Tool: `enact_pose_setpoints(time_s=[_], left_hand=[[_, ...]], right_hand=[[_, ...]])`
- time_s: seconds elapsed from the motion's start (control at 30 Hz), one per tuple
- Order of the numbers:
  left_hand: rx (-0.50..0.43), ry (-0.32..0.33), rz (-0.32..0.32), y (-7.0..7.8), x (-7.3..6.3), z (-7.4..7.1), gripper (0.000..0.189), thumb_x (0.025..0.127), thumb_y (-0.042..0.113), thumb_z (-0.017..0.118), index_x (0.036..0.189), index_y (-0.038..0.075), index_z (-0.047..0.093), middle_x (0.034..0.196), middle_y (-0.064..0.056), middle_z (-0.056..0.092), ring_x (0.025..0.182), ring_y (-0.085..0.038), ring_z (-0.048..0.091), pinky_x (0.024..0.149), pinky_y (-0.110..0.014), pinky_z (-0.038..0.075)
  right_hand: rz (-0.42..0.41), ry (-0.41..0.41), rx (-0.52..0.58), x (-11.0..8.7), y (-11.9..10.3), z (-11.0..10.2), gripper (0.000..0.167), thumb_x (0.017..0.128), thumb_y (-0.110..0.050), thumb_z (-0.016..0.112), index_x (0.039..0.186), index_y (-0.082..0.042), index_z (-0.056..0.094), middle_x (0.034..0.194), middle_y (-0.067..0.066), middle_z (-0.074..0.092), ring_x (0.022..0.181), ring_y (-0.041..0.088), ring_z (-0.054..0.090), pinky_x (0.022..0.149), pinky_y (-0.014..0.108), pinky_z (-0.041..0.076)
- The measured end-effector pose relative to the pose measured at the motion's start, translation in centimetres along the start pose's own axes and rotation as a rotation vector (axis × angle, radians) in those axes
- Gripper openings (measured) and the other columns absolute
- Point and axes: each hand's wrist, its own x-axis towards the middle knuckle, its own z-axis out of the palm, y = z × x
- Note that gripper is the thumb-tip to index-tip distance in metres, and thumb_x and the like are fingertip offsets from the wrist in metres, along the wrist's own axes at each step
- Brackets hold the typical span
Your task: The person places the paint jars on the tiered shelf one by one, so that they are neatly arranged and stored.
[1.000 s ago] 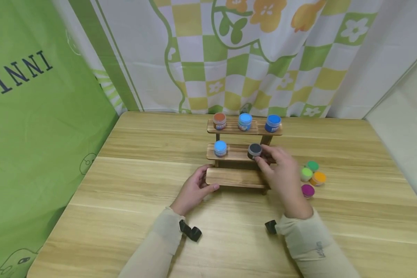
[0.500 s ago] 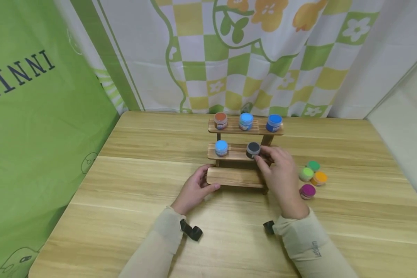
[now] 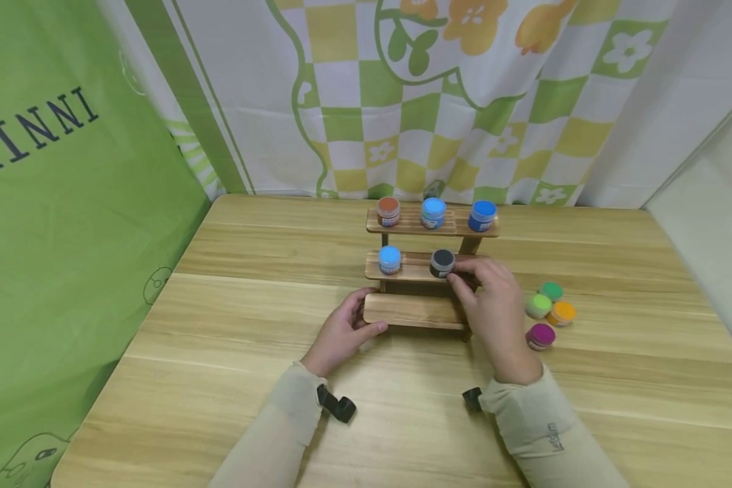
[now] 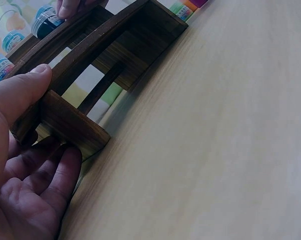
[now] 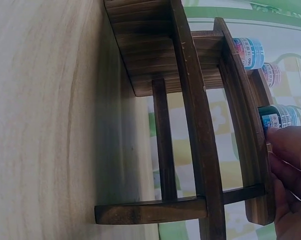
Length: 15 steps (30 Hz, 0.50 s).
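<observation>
A three-tier wooden display stand (image 3: 415, 310) stands on the table. My left hand (image 3: 339, 337) grips the left end of its lowest tier, and in the left wrist view the thumb lies over the stand's edge (image 4: 85, 125) with the fingers curled beneath. On the middle tier is a small black paint jar (image 3: 442, 263). My right hand (image 3: 494, 305) holds it at its right side between thumb and forefinger; the right wrist view shows the thumb against the jar (image 5: 279, 117). A light blue jar (image 3: 389, 259) sits at the middle tier's left end.
The top tier carries a brown jar (image 3: 388, 211), a light blue jar (image 3: 433, 213) and a darker blue jar (image 3: 482, 215). Right of the stand, dark green (image 3: 551, 291), light green (image 3: 539, 306), orange (image 3: 561, 313) and purple (image 3: 541, 335) jars lie on the table. A patterned curtain (image 3: 415, 115) hangs behind.
The black jar has slid slightly left along the middle tier, with my right hand following it. My left hand keeps its grip on the stand.
</observation>
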Motion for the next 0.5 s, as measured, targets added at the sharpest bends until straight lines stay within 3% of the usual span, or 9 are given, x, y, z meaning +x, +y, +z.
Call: enact_pose_setpoints(time_s=[0.5], left_hand=[[0.029,0.012,-0.009,0.09,0.02,0.01,0.068,0.089,0.02,0.078,0.148,0.015,0.044,0.143,-0.008,0.055,0.12,-0.025,0.06,0.098,-0.033,0.052]], right_hand=[[-0.038,-0.032,-0.004,-0.14,0.15,0.05,0.021,0.082,-0.006,0.083,0.102,-0.002,0.076,0.102,0.014,0.073,0.096,0.035,0.062,0.087,0.047,0.047]])
